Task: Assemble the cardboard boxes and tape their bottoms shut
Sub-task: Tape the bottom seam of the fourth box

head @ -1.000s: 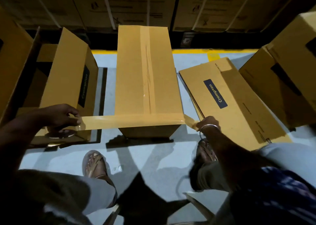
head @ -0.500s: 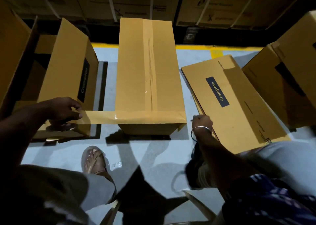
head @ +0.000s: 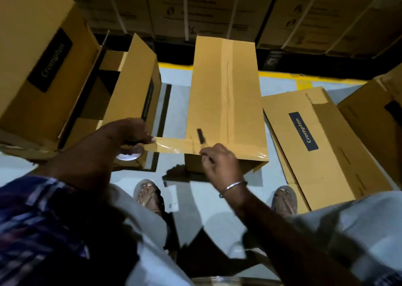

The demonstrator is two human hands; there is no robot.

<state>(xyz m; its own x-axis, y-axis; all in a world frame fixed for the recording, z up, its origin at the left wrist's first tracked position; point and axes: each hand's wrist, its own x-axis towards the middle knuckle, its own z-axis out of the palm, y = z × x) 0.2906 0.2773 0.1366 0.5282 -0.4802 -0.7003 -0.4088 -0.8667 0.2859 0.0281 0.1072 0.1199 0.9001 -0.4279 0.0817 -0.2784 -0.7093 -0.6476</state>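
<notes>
Your left hand [head: 128, 133] half hides the tape roll [head: 130, 155] it grips. Your right hand [head: 219, 163] pinches a small dark blade [head: 201, 136], blurred, over brown tape [head: 174, 144] stretched off the tall brown cardboard box [head: 226, 103] standing mid-floor, seam taped.

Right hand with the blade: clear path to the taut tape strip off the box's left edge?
Probably yes. The right hand grips a small blade right at the strip, which the left hand holds taut from the roll. Nothing lies between them.
</notes>
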